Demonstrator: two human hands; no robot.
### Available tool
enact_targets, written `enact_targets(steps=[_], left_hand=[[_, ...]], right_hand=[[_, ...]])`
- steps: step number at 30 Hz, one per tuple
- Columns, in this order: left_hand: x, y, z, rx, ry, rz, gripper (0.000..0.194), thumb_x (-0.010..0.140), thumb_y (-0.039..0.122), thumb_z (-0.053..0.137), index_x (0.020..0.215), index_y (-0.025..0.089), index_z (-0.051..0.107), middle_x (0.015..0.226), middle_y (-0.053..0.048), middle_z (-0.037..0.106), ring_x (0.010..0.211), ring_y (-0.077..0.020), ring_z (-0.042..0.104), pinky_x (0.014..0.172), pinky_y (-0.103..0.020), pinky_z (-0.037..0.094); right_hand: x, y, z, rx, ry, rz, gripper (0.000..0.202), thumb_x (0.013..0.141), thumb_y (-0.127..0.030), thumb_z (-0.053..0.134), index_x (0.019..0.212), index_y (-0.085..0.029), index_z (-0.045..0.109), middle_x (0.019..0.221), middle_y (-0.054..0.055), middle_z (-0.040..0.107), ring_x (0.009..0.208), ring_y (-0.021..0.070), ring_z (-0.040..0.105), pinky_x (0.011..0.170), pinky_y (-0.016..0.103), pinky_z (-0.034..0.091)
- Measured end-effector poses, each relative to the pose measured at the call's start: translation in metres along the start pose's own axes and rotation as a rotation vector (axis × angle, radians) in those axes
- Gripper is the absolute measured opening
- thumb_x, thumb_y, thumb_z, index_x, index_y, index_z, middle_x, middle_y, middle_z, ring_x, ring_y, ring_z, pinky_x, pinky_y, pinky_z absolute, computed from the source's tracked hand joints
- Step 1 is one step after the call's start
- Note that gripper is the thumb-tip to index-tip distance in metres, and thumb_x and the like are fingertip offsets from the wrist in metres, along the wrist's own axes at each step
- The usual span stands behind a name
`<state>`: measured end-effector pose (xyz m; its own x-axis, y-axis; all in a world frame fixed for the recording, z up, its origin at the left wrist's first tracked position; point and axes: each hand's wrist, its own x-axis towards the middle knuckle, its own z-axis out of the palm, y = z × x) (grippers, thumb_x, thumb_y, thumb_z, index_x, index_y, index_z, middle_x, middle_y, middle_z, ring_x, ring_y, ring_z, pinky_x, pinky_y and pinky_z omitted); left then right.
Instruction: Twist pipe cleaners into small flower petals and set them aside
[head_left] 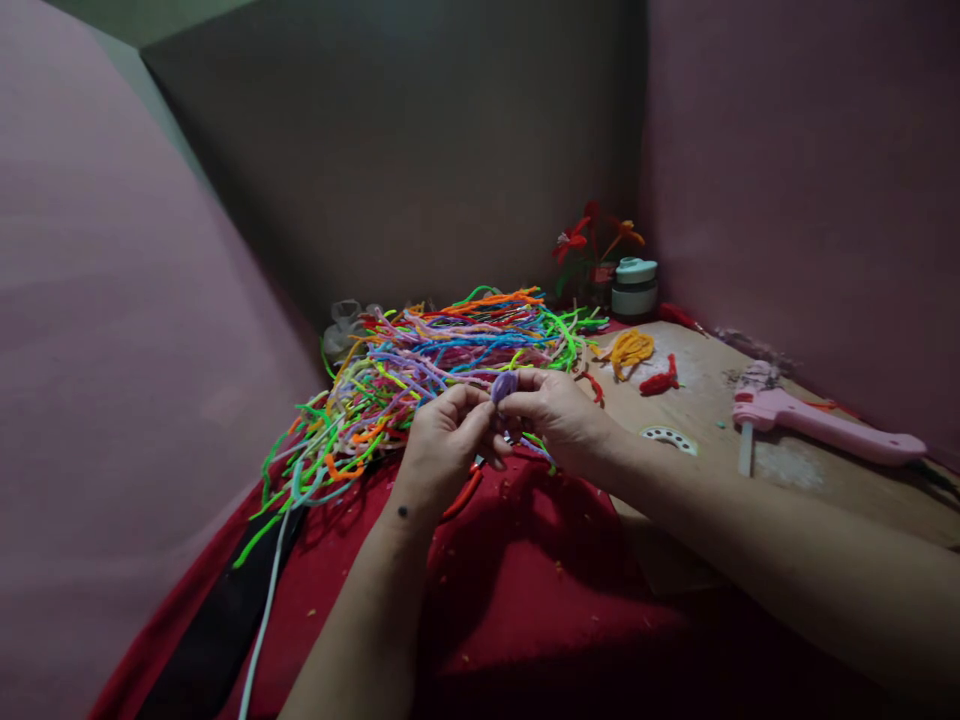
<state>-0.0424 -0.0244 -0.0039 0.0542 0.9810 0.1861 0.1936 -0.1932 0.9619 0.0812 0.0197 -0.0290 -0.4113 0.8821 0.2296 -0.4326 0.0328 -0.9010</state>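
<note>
We find the purple piece (505,384) raised above the red cloth (525,590), between the fingertips of both hands, in front of the stem pile (457,350). We judge it very light and soft, its fuzzy surface unlikely to slip; if wired inside, as the stems suggest, it should bend readily and hold its shape — though hard squeezing may flatten it. We would take hold at the edges or the base, leaving the rounded face free.

The right hand (561,410) pinches it from the right, thumb against forefinger. The left hand (444,432) is curled, thumb and forefinger closed at its lower left edge. Below the left fingers, near but apart, lie red-handled pliers (463,494).
</note>
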Motion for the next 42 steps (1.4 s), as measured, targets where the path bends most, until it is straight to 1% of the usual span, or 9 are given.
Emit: enact_targets(steps=[5,11,15,19,25,28,31,36,42], left_hand=[[-0.002,-0.001,0.002,0.067,0.033,0.039,0.012,0.077,0.027,0.054,0.076,0.015,0.051,0.053,0.002,0.060,0.042,-0.0115,0.057,0.044,-0.023,0.049],[-0.002,-0.008,0.004,0.199,0.046,0.062,0.008,0.076,0.025,0.051,0.077,0.017,0.052,0.053,0.002,0.061,0.043,-0.0125,0.058,0.044,-0.023,0.049],[-0.002,-0.013,0.008,0.338,0.126,0.106,0.004,0.075,0.021,0.050,0.072,0.018,0.052,0.052,0.004,0.060,0.042,-0.0117,0.057,0.041,-0.020,0.045],[-0.001,-0.012,0.010,0.210,0.122,0.047,0.003,0.073,0.021,0.052,0.071,0.019,0.049,0.049,0.005,0.059,0.039,-0.0121,0.056,0.039,-0.021,0.044],[0.001,-0.004,0.005,0.132,0.146,-0.011,0.003,0.073,0.020,0.050,0.072,0.018,0.049,0.045,0.004,0.058,0.034,-0.0114,0.054,0.038,-0.021,0.044],[0.002,-0.001,0.002,0.158,0.168,-0.056,0.005,0.073,0.019,0.050,0.069,0.017,0.048,0.041,0.005,0.056,0.030,-0.0103,0.050,0.033,-0.019,0.039],[0.003,0.000,-0.001,0.181,0.176,-0.063,0.007,0.074,0.021,0.050,0.068,0.017,0.048,0.040,0.005,0.054,0.027,-0.0094,0.045,0.030,-0.018,0.034],[0.003,-0.001,-0.006,0.214,0.162,-0.053,0.009,0.074,0.020,0.050,0.066,0.017,0.047,0.040,0.004,0.054,0.028,-0.0095,0.046,0.031,-0.018,0.035],[0.002,0.001,-0.005,0.181,0.136,-0.070,0.008,0.073,0.018,0.048,0.066,0.016,0.048,0.040,0.003,0.055,0.029,-0.0098,0.047,0.032,-0.018,0.035]], right_hand=[[0.002,0.006,0.000,0.065,-0.020,-0.024,0.008,0.061,-0.007,0.051,0.065,-0.014,0.054,0.054,-0.003,0.052,0.045,0.0070,0.045,0.046,0.022,0.036],[0.001,0.004,0.002,0.009,0.049,0.002,0.009,0.058,-0.007,0.049,0.062,-0.014,0.052,0.051,-0.004,0.050,0.042,0.0068,0.044,0.042,0.021,0.035],[-0.002,-0.002,0.005,-0.098,0.130,0.015,0.011,0.053,-0.004,0.047,0.056,-0.015,0.050,0.047,-0.005,0.047,0.040,0.0063,0.043,0.040,0.020,0.034],[-0.003,-0.004,0.006,-0.144,0.174,0.002,0.016,0.052,-0.003,0.049,0.061,-0.016,0.050,0.048,-0.006,0.048,0.040,0.0066,0.044,0.040,0.020,0.035],[0.002,0.003,-0.003,-0.085,-0.022,0.095,0.007,0.059,-0.007,0.054,0.060,-0.013,0.057,0.048,-0.003,0.052,0.042,0.0066,0.044,0.042,0.020,0.033],[0.003,0.001,-0.005,-0.172,-0.023,0.105,0.004,0.060,-0.011,0.062,0.058,-0.012,0.059,0.047,-0.003,0.051,0.040,0.0051,0.041,0.040,0.019,0.031],[0.001,-0.004,-0.003,-0.222,-0.044,0.110,0.013,0.064,-0.021,0.066,0.057,-0.012,0.058,0.046,-0.003,0.051,0.038,0.0053,0.040,0.038,0.020,0.033],[0.000,-0.006,-0.002,0.057,-0.039,0.117,0.016,0.068,-0.023,0.068,0.066,-0.013,0.056,0.057,0.001,0.059,0.047,0.0106,0.056,0.049,0.026,0.050],[-0.002,-0.011,-0.002,0.120,0.018,0.002,0.015,0.066,-0.020,0.069,0.071,-0.013,0.056,0.062,0.001,0.061,0.050,0.0102,0.059,0.049,0.023,0.050]])
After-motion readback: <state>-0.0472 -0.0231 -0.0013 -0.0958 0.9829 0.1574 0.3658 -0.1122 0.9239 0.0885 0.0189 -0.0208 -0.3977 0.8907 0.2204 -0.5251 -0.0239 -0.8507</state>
